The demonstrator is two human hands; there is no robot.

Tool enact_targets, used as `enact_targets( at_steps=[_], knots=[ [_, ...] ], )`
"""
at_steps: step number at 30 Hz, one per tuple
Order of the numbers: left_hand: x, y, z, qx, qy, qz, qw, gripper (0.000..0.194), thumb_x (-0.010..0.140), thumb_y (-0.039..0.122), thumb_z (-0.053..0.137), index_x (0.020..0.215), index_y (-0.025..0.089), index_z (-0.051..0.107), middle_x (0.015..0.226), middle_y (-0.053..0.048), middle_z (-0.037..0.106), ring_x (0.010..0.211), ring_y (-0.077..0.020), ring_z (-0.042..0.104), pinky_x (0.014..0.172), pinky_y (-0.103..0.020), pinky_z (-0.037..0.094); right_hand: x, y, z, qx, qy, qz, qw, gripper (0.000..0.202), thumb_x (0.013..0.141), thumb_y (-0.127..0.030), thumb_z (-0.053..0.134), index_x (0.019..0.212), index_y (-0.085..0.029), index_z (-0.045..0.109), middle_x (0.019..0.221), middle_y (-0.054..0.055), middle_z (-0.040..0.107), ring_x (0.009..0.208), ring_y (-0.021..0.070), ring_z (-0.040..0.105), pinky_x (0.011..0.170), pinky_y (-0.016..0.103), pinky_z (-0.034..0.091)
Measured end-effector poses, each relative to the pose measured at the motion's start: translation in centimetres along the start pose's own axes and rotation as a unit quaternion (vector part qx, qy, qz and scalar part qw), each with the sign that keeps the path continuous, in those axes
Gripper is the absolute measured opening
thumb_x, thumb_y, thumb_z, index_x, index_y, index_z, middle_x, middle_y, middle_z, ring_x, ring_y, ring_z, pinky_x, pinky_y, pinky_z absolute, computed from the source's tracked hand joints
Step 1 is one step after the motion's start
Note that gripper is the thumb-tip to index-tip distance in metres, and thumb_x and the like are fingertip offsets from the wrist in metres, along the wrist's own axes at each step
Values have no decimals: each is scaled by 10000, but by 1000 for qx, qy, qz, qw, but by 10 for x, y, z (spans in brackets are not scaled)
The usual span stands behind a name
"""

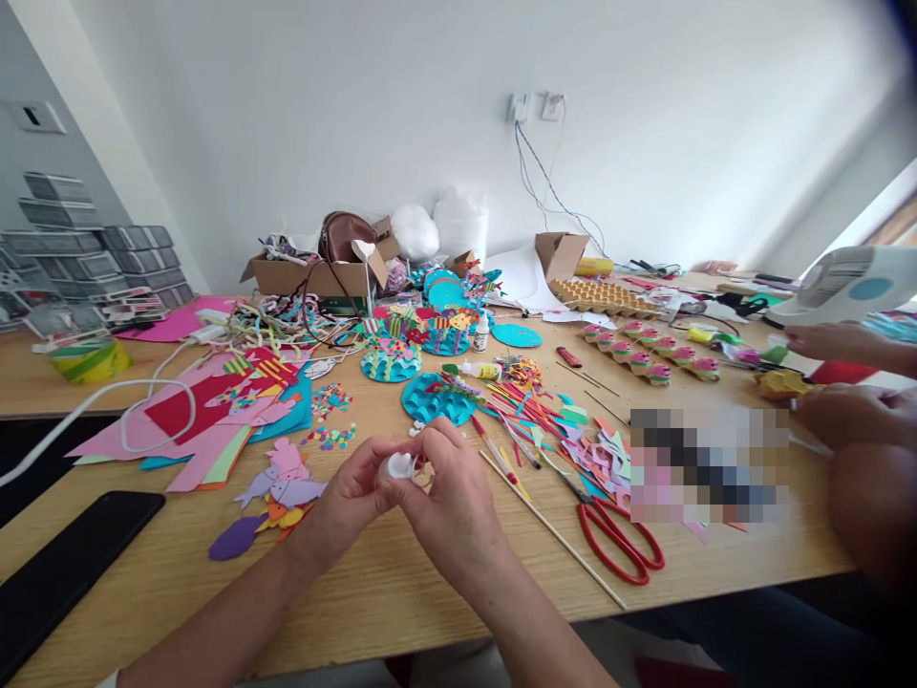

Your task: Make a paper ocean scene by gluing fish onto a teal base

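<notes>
My left hand and my right hand meet over the front of the table. Between their fingertips is a small white plastic piece with a short spout-like tip; its exact kind I cannot make out. Both hands are closed around it, and the fingers hide part of it. Just beyond them lies a blue scalloped disc with decorations. Left of my left hand are paper fish cutouts in pink, lilac, orange and purple. Right of my right hand, a red marker-like pen and a thin wooden stick lie on the wood.
Red-handled scissors and paper scraps lie to the right. A glue bottle and decorated blue pieces stand farther back. A black phone lies at left. Another person's hands are at right, near egg-carton pieces.
</notes>
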State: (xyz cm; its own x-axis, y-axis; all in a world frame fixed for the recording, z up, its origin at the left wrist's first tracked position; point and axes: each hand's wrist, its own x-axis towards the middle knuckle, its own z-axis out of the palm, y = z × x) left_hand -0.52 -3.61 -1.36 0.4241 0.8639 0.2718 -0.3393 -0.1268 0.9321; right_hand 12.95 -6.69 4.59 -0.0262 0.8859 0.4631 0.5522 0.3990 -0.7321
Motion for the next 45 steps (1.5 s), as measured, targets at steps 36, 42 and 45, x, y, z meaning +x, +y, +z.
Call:
enact_targets(
  at_steps=[36,42,45],
  knots=[
    [-8,19,6,117,9,-31,993,287,814,363,581,1086,289,528,956,-11,549,885,-159,496,796,-277,378,-54,85,-143,-310,-3,79,948,176,769,-388,495,751,-239,587,617,28,611,531,166,542,507,269,399],
    [-13,15,1,93,46,-56,993,356,843,490,495,1108,264,569,1042,-42,575,969,-194,515,873,-312,380,-40,71,-128,-332,-60,72,939,221,804,-375,446,733,-224,591,693,50,626,564,164,541,519,272,372],
    [-14,18,-1,88,84,-57,991,345,832,473,532,1060,221,594,1021,-50,597,956,-192,531,849,-296,402,-42,88,-131,-371,-70,106,920,243,799,-382,442,655,-215,544,669,53,616,558,171,532,525,283,355]
  ],
)
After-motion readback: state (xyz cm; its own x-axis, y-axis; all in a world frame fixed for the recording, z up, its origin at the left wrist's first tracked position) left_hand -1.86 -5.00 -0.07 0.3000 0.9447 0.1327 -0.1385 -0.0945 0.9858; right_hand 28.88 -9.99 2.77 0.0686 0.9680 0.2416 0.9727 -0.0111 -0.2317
